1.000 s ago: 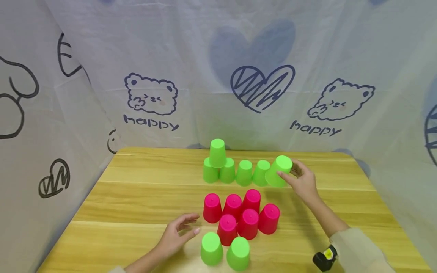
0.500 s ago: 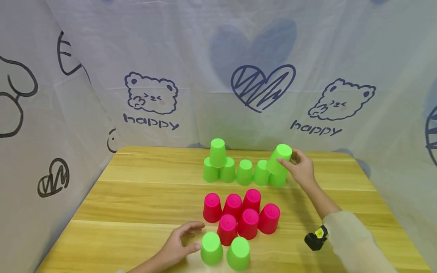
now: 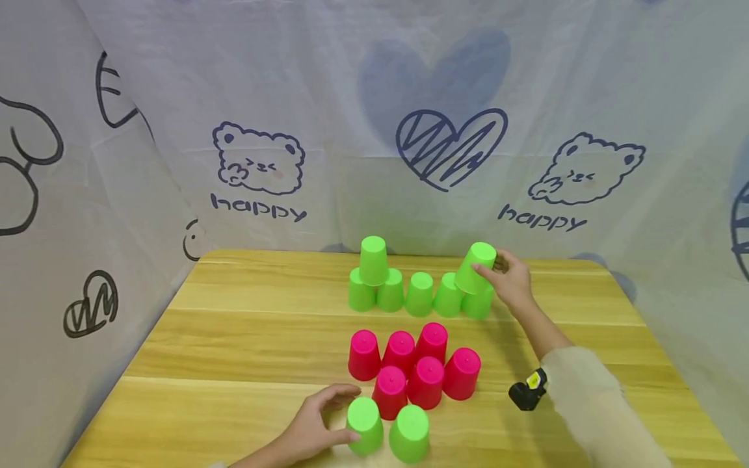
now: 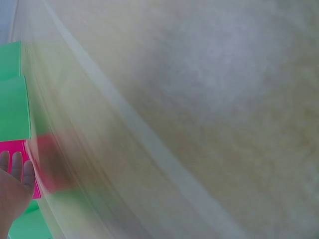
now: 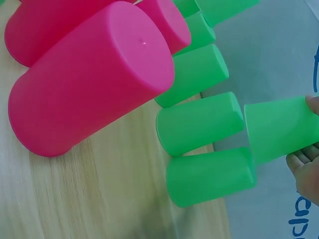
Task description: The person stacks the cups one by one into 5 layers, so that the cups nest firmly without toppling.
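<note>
My right hand grips an upside-down green cup by its right side, thumb in front. That cup sits over the two right-hand cups of a green row at the back; the right wrist view shows its rim at their bases. My left hand is at the nearer left green cup, its fingers spread and the thumb overlapping the cup's left edge. Another green cup stands just right of it. In the left wrist view, only part of the left hand shows.
Several upside-down red cups stand close together mid-table. At the back left, one green cup rests on two others, with a single green cup beside them. A printed cloth hangs behind the wooden table.
My right hand has raised its green cup from before the row's right end and brought it left over the two end cups. The left hand has moved right to the near green cup.
</note>
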Demonstrator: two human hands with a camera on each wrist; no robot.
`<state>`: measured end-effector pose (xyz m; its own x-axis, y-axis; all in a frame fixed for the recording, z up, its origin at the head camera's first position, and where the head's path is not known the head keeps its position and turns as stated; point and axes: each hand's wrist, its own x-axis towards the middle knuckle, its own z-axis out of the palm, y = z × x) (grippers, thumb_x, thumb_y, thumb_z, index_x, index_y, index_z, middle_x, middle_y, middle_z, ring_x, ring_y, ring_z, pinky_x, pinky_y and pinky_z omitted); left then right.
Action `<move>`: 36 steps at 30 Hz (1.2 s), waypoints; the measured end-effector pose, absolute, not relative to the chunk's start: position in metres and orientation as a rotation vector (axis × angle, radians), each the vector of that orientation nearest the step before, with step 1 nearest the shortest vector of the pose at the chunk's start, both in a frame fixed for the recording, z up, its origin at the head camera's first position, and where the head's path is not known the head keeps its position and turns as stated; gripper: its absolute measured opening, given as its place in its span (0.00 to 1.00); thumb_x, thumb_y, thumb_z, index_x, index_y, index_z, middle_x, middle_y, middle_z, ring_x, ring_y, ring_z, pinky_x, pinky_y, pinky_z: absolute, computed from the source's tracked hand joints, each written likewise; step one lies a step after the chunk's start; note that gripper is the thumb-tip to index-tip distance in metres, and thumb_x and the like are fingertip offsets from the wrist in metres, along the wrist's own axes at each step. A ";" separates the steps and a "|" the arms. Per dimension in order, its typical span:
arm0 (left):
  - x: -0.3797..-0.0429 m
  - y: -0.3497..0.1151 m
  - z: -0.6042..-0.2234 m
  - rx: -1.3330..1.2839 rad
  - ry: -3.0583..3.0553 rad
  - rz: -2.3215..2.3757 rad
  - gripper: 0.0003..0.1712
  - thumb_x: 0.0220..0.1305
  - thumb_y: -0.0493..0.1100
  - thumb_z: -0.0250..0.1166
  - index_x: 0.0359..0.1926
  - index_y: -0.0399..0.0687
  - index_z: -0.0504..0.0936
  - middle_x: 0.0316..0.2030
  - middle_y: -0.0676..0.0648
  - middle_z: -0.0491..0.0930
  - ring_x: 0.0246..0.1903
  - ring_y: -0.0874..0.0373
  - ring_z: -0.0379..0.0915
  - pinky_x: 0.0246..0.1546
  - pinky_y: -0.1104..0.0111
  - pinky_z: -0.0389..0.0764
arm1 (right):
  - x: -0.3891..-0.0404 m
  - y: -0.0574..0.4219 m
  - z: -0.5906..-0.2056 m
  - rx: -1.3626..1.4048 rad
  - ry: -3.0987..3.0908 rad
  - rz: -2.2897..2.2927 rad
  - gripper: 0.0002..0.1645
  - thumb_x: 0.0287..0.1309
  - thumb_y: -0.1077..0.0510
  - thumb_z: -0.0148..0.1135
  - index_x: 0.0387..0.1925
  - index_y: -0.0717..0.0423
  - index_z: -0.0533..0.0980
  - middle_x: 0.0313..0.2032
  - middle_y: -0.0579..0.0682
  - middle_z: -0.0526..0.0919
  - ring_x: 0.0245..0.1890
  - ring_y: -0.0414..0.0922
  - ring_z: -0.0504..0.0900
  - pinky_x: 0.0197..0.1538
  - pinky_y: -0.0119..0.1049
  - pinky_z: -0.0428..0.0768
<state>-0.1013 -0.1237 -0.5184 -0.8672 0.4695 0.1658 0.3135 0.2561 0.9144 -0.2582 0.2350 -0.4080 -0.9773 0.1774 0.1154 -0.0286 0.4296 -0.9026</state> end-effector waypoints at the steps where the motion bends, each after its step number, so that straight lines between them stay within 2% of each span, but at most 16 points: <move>1: -0.101 -0.123 -0.519 0.742 2.377 1.671 0.34 0.46 0.43 0.74 0.55 0.39 0.73 0.51 0.39 0.78 0.48 0.69 0.73 0.52 0.70 0.76 | -0.259 0.235 -0.409 -0.140 -2.481 1.586 0.33 0.55 0.59 0.62 0.60 0.69 0.64 0.57 0.67 0.72 0.58 0.57 0.71 0.63 0.44 0.71; 10: -0.097 -0.120 -0.516 0.672 2.335 1.642 0.36 0.45 0.48 0.74 0.55 0.40 0.73 0.51 0.44 0.78 0.48 0.69 0.71 0.52 0.73 0.75 | -0.261 0.233 -0.410 -0.183 -2.459 1.639 0.34 0.56 0.60 0.61 0.62 0.69 0.62 0.59 0.67 0.69 0.60 0.57 0.69 0.65 0.43 0.68; 19: -0.095 -0.119 -0.518 0.752 2.342 1.643 0.30 0.46 0.49 0.74 0.51 0.46 0.76 0.46 0.47 0.81 0.45 0.68 0.74 0.50 0.72 0.76 | -0.261 0.234 -0.409 -0.152 -2.486 1.633 0.36 0.56 0.60 0.62 0.63 0.69 0.61 0.61 0.67 0.68 0.62 0.58 0.67 0.66 0.44 0.67; 31: -0.094 -0.121 -0.515 0.703 2.357 1.628 0.31 0.47 0.51 0.73 0.52 0.46 0.75 0.46 0.47 0.81 0.44 0.68 0.74 0.48 0.71 0.77 | -0.251 0.246 -0.408 -0.053 -2.495 1.586 0.41 0.55 0.57 0.64 0.65 0.67 0.58 0.62 0.67 0.66 0.63 0.59 0.66 0.67 0.47 0.65; 36: -0.095 -0.122 -0.516 0.687 2.396 1.612 0.32 0.46 0.51 0.73 0.52 0.45 0.75 0.46 0.47 0.81 0.44 0.69 0.74 0.49 0.71 0.77 | -0.240 0.250 -0.406 -0.029 -2.498 1.572 0.42 0.54 0.58 0.64 0.65 0.69 0.57 0.63 0.67 0.65 0.63 0.59 0.65 0.67 0.47 0.64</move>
<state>-0.0951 -0.1221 -0.5159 -0.8787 0.4644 0.1107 0.2774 0.3080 0.9101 -0.2397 0.2496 -0.4056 -0.9818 0.1170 0.1496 -0.0842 0.4373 -0.8953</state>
